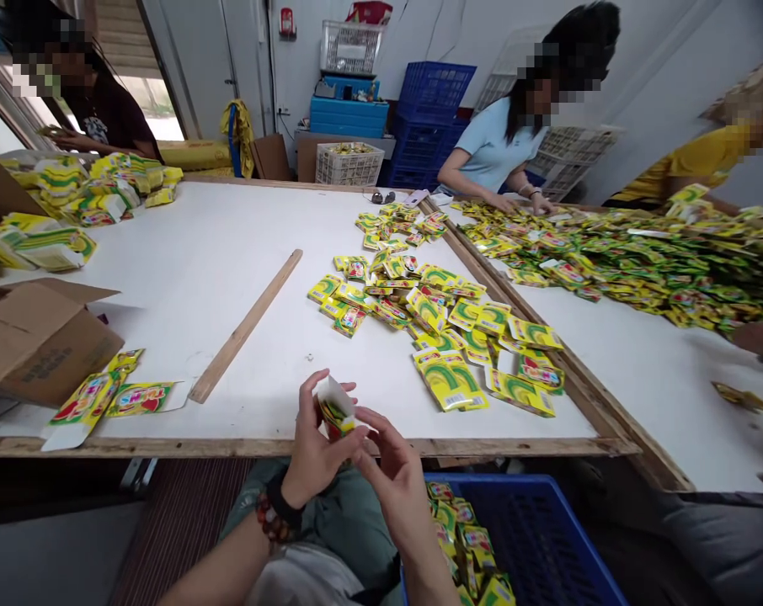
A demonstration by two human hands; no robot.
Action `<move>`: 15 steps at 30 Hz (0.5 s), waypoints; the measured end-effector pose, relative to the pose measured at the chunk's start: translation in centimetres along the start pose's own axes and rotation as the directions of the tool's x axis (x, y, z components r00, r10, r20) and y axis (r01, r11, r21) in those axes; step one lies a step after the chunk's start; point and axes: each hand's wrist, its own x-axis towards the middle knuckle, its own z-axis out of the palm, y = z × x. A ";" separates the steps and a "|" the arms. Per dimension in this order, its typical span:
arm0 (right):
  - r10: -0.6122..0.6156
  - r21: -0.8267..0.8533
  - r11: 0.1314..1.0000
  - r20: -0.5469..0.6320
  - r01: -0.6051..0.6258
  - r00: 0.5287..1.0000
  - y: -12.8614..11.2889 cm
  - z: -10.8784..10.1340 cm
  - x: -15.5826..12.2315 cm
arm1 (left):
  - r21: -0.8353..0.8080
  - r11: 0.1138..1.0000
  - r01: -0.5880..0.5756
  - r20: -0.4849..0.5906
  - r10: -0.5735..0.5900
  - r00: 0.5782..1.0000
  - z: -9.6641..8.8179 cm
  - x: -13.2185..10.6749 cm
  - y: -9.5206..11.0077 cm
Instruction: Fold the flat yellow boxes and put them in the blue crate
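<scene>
My left hand [312, 454], with beads and a dark band at its wrist, is closed around a small yellow-green carton [337, 419]. A white flap stands up at the carton's top end, and small packets seem to fill it. The thumb and fingers of my right hand [395, 471] pinch at the carton's right edge. Both hands are over the table's front edge, above my lap. Beyond them to the right lies a loose pile of small yellow-green packets [429, 311] on the white table [255, 210].
A blue crate [533, 539] holding packets stands below the table edge at right. A wooden strip [246, 328] lies on the table; a cardboard box [46, 337] and flat cartons [138, 397] are at left. Co-workers sit beyond, one by a large packet heap [659, 261].
</scene>
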 end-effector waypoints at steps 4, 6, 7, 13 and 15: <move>0.051 0.058 0.997 -0.054 -0.048 0.997 2.2 -0.4 -0.2 | 0.247 0.966 -0.072 -0.104 0.101 0.990 1.0 -1.5 -3.1; 0.057 0.015 0.998 -0.150 -0.055 0.987 2.8 -0.3 0.0 | 0.348 0.924 -0.156 -0.082 0.196 0.977 1.5 -2.2 -4.3; 0.056 -0.002 0.998 -0.181 -0.058 0.982 3.0 -0.3 0.1 | 0.391 0.899 -0.199 -0.052 0.238 0.970 1.6 -2.3 -4.6; -0.066 -0.177 0.983 -0.105 0.047 0.992 1.6 -0.8 0.5 | 0.509 0.790 -0.342 0.172 0.297 0.939 1.5 -1.3 -4.3; -0.159 -0.350 0.926 -0.024 0.141 0.987 1.1 -1.1 0.2 | 0.556 0.783 -0.277 0.141 0.240 0.960 1.5 -1.0 -4.0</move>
